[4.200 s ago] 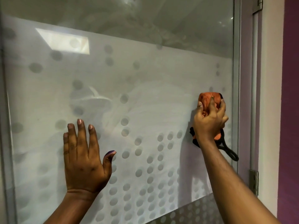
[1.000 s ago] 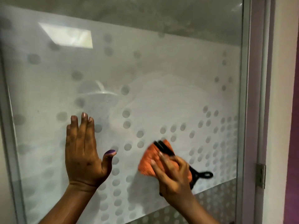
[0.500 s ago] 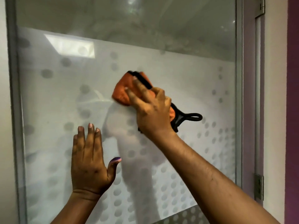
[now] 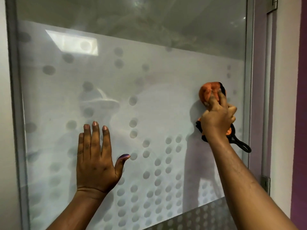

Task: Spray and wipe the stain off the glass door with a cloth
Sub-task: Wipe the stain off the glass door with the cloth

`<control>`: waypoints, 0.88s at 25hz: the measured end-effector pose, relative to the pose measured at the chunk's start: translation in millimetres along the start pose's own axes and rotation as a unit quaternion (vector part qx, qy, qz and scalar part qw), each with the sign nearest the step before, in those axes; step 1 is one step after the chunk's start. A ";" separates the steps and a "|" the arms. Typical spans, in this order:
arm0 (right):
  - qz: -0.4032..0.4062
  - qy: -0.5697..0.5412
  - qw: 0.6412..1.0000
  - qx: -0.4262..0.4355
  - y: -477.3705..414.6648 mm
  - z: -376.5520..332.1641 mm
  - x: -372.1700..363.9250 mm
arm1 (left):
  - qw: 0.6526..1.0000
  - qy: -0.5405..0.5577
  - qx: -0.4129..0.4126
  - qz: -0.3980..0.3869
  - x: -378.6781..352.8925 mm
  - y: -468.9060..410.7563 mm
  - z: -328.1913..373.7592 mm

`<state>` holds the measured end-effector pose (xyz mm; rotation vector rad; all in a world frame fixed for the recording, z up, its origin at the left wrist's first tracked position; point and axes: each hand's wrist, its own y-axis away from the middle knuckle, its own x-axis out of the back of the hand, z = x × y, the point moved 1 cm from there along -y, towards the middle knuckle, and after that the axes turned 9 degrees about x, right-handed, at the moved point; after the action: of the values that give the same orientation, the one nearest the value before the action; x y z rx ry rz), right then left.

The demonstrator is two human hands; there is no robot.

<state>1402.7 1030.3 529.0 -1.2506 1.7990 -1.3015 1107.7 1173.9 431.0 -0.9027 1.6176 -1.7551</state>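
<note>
Nearest the lens, low and left: bracing flat against the frosted glass door (image 4: 149, 72) with the left hand (image 4: 96, 163), fingers straight and close together, thumb splayed out, gripping nothing. Over to the right and higher: clutching a bunched orange cloth (image 4: 208, 93) in the right hand (image 4: 217, 120), fingers curled round it, pressing the wad onto the pane just beside the door frame (image 4: 248, 80). Dangling below that fist, a black loop (image 4: 240, 145) attached to the cloth, reaching the frame. Hard to single out any one stain from here, only a cloudy, streaky haze across the middle of the frosted film. Risks now: could drag that loop over the pane and leave fresh marks, or snag it on the frame; could skip the narrow strip by the frame through wiping with so tight a wad; could leave palm prints under the braced left hand. Further back, on the jamb, one hinge (image 4: 265, 182) low down and part of a second at the very top; beyond, a purple wall (image 4: 301, 113). Tally: two hands, one cloth, one loop, one door, two hinges, one bright rectangular reflection (image 4: 73, 43), dots too many to count, no spray bottle in view.
</note>
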 end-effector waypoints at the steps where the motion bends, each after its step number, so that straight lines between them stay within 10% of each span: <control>1: -0.004 -0.003 1.000 -0.013 2.5 9.4 0.0 | 1.000 -0.006 -0.007 -0.003 -0.4 -0.1 0.9; 22: 0.011 -0.016 0.963 -0.270 209.3 68.0 -13.4 | 1.000 0.017 -0.009 0.006 -2.7 1.5 1.2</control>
<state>1393.1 1033.7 308.8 -1.5066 2.2221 -0.7882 1110.2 1175.3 429.4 -0.8737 1.6587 -1.7590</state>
